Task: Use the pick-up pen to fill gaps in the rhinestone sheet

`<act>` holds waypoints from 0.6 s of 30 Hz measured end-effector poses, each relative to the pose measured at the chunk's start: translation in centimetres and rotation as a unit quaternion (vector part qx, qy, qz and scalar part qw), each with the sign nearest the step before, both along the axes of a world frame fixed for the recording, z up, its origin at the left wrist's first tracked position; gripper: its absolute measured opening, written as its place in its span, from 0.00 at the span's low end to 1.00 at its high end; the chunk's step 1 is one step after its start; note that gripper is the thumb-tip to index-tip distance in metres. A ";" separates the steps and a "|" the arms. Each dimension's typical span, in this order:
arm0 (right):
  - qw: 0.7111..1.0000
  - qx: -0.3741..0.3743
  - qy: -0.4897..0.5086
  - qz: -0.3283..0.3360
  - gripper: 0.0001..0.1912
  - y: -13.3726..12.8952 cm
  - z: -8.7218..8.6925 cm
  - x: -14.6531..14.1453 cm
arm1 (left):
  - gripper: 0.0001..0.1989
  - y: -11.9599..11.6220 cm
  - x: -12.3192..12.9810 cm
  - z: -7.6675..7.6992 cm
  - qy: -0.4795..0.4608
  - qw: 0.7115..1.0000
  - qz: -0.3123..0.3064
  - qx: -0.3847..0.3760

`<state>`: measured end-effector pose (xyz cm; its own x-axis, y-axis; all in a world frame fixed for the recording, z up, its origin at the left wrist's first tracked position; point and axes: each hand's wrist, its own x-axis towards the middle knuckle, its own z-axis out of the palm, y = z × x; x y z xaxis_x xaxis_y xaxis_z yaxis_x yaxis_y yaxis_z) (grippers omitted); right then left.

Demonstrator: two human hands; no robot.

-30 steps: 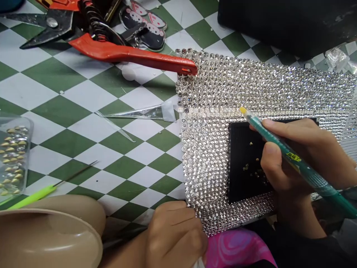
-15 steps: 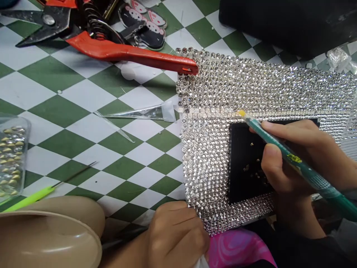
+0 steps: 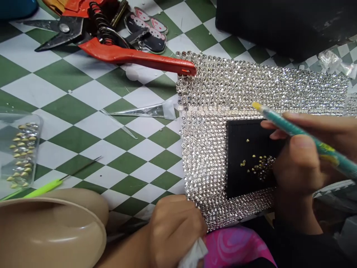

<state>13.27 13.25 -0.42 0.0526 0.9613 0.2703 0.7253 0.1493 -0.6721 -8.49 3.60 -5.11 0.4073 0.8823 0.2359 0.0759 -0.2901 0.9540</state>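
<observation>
Okay so the right hand [image 3: 299, 163] is the blurry one, and its thumb and fingers are pinched together around a teal picker pencil [image 3: 295, 128]. The yellow tip is hanging just over the stones above a black patch [image 3: 251, 156], and the whole thing is a bit too smeared to see more detail. That patch is the bare bit in a big rhinestone-covered panel [image 3: 223, 89], which sits center-right of the view, and there's a little scatter of gold studs [image 3: 259, 165] on it. The left hand [image 3: 174, 230] is at the panel's bottom edge, fingers curled together, with a white tissue [image 3: 193, 255] poking out from under them. Pink swirly fabric [image 3: 234, 247] sits just below.

The green-and-white checkered table [image 3: 67, 96] has red-handled snips [image 3: 131, 56] and a cartoon charm [image 3: 146, 31] at the upper left. Over on the left there's a clear tray of gold studs [image 3: 21, 152] and a green-handled needle tool [image 3: 47, 188], with a clear plastic cone [image 3: 147, 111] right beside the panel. A beige plastic bowl [image 3: 47, 230] fills the lower left corner, and a black case [image 3: 279, 22] sits top right.
</observation>
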 end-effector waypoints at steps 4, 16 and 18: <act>0.978 0.157 0.132 -0.049 0.10 0.9 -1.1 0.0 | 0.12 0.9 -0.1 0.0 -0.047 0.998 -0.008 -0.030; 0.904 0.099 0.409 -0.070 0.16 1.3 -0.7 5.3 | 0.12 0.5 -0.2 0.3 -0.021 0.995 0.059 -0.076; 0.899 0.077 0.420 -0.091 0.20 1.3 -0.8 6.0 | 0.13 0.5 -0.2 0.2 -0.014 0.993 0.083 -0.081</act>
<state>19.30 14.50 -1.26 0.4532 0.8706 0.1914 -0.0079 0.2186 -0.9758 -8.65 4.11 -4.95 0.2487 0.9640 0.0942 0.0827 -0.1180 0.9896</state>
